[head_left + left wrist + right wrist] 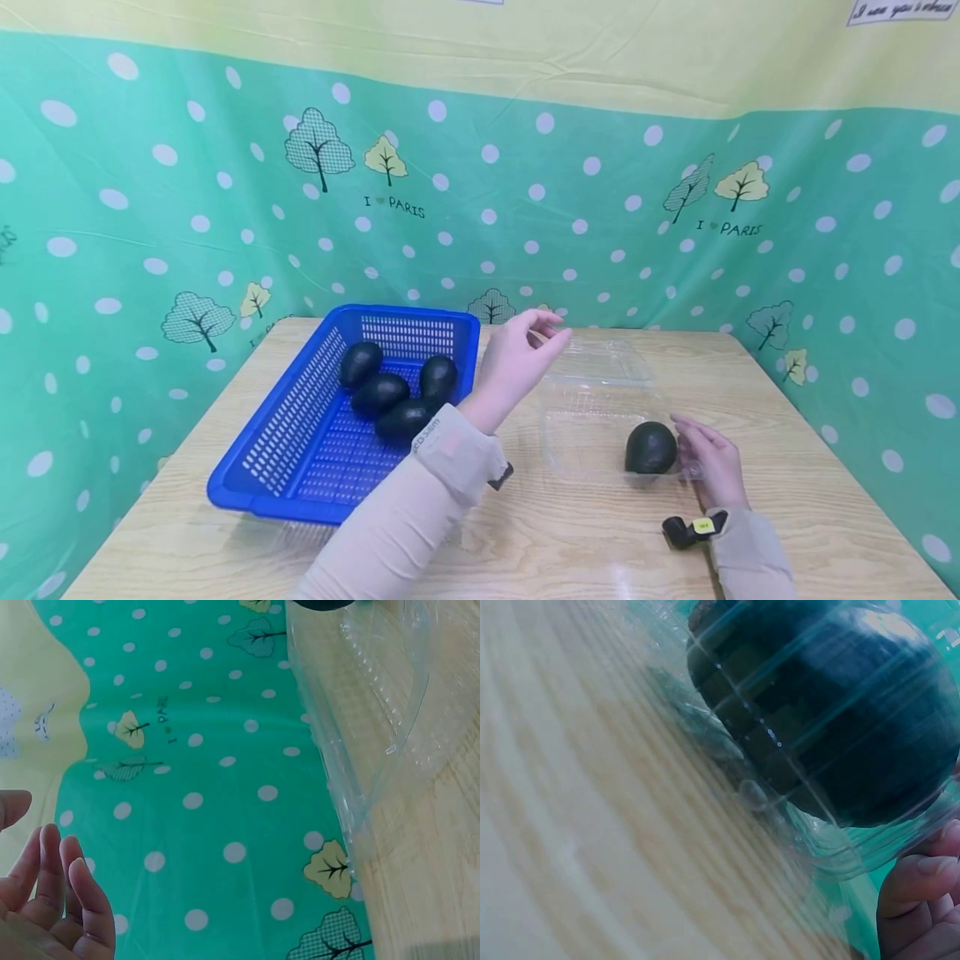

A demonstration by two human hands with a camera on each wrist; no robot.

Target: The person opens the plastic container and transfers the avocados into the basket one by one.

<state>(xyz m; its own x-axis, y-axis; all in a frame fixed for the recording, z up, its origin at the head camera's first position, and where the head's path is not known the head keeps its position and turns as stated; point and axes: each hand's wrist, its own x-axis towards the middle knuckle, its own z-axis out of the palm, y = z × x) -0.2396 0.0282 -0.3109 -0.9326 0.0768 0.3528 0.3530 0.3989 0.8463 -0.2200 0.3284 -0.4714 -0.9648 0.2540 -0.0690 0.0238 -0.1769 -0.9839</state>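
Note:
My left hand [522, 354] is raised over the table between the blue basket and a clear plastic container. Its fingers are loosely bent, and nothing is between thumb and fingers [91, 896]. The hinged container [581, 442] lies with its lid [600, 360] folded back. One dark avocado [651, 448] sits in its front right corner; through the clear wall the same avocado [825, 712] fills much of the right wrist view. My right hand [712, 462] grips the container's right edge beside that avocado, fingers curled [919, 900].
A blue slotted basket [270, 450] stands on the left of the wooden table [585, 550], holding several dark avocados [380, 395]. Green dotted cloth [517, 217] hangs behind and at both sides. A black strap device [693, 528] is on my right wrist.

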